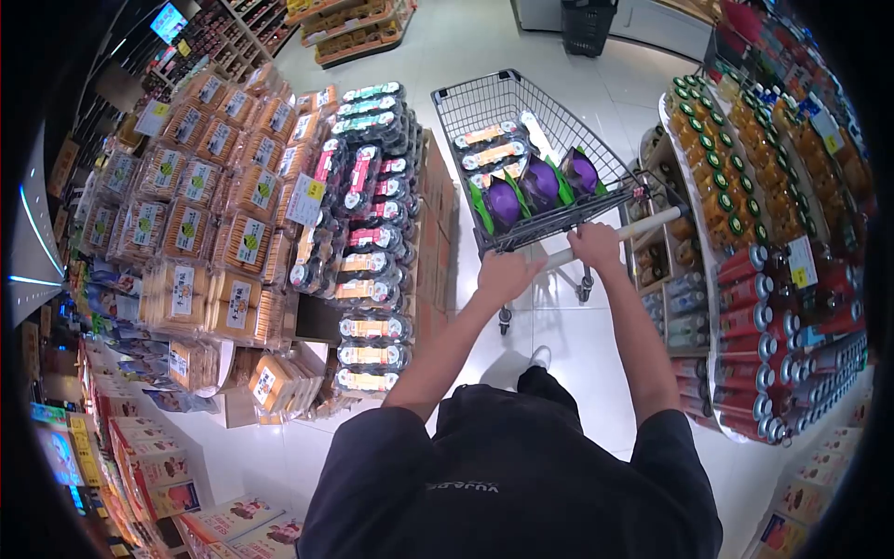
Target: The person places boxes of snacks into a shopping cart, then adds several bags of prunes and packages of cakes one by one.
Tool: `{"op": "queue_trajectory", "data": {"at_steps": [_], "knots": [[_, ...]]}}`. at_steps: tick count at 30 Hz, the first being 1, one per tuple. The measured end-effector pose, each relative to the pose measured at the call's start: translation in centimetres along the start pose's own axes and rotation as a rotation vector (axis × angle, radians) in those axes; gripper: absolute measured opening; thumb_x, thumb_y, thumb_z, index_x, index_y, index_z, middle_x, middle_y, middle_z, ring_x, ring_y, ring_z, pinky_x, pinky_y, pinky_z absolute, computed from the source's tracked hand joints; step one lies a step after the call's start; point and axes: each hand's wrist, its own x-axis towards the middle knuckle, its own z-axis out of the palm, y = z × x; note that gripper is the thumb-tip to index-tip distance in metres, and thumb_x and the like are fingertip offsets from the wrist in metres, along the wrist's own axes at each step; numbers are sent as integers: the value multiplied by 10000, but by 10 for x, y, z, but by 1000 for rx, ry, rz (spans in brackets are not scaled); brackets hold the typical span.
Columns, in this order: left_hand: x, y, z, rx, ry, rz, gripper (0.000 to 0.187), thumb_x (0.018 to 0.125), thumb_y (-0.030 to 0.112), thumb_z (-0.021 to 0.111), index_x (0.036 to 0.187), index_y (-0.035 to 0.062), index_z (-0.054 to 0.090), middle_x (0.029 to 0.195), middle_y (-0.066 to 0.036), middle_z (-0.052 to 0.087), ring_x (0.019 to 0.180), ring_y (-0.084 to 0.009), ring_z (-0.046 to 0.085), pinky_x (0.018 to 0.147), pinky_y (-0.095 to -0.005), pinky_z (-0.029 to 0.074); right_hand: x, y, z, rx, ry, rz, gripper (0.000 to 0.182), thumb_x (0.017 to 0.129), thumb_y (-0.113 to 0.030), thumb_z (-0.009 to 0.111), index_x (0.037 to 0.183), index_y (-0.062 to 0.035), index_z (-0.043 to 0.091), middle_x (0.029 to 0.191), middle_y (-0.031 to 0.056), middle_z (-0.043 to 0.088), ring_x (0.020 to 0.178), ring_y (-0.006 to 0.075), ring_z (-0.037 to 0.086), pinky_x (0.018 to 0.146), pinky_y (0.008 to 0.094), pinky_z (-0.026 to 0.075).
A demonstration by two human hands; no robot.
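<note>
A grey wire shopping cart (597,147) stands in front of me, turned at an angle. My left hand (507,273) is closed round the left end of its pale handle (643,226). My right hand (594,246) is closed on the same handle near its middle. Inside the cart, three purple-and-green bags (541,184) stand in a row at the near end. Behind and left of them lie several clear packs with orange labels (492,154). A long white item (537,136), whose kind I cannot make out, lies beside the packs.
On the left, a display holds stacked packaged biscuits or bread (186,182) and multipacks (372,238). At right, shelves carry green-capped jars (717,158) and red cans or bottles (748,317). A black basket (587,26) stands ahead. Boxes (149,456) are at lower left.
</note>
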Motion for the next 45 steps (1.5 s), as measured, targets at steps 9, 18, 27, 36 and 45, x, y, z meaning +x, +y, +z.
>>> {"op": "queue_trajectory", "data": {"at_steps": [9, 18, 27, 36, 45], "knots": [[98, -32, -10, 224, 13, -187, 602, 953, 535, 383, 760, 68, 710, 762, -197, 670, 740, -385, 659, 687, -494, 517, 118, -1, 8, 8, 87, -74, 427, 812, -361, 453, 683, -35, 697, 693, 188, 670, 677, 358, 667, 692, 459, 510], [206, -96, -40, 252, 113, -254, 530, 962, 391, 385, 719, 39, 699, 698, -188, 659, 688, -363, 659, 670, -489, 510, 241, -20, 15, -14, 164, -179, 381, 802, -336, 461, 656, -58, 677, 671, 163, 664, 638, 324, 660, 671, 459, 486], [325, -161, -76, 162, 230, -274, 311, 904, 321, 483, 842, 55, 631, 733, -185, 659, 715, -376, 649, 702, -502, 504, 383, -39, 11, -2, 176, -199, 371, 817, -289, 437, 687, -75, 711, 679, 169, 672, 646, 342, 659, 737, 453, 483], [446, -189, -98, 129, 229, -326, 288, 962, 319, 449, 907, 54, 549, 752, -184, 662, 738, -389, 645, 692, -515, 493, 530, -29, 6, -3, 230, -224, 327, 791, -290, 458, 695, -107, 712, 678, 168, 666, 649, 368, 654, 709, 468, 503], [563, -193, -94, 180, 128, -317, 436, 950, 457, 455, 901, 35, 550, 707, -179, 656, 702, -364, 657, 651, -490, 499, 673, 10, -7, 6, 263, -433, 268, 755, -266, 503, 655, -100, 687, 649, 174, 647, 634, 373, 642, 625, 484, 509]]}}
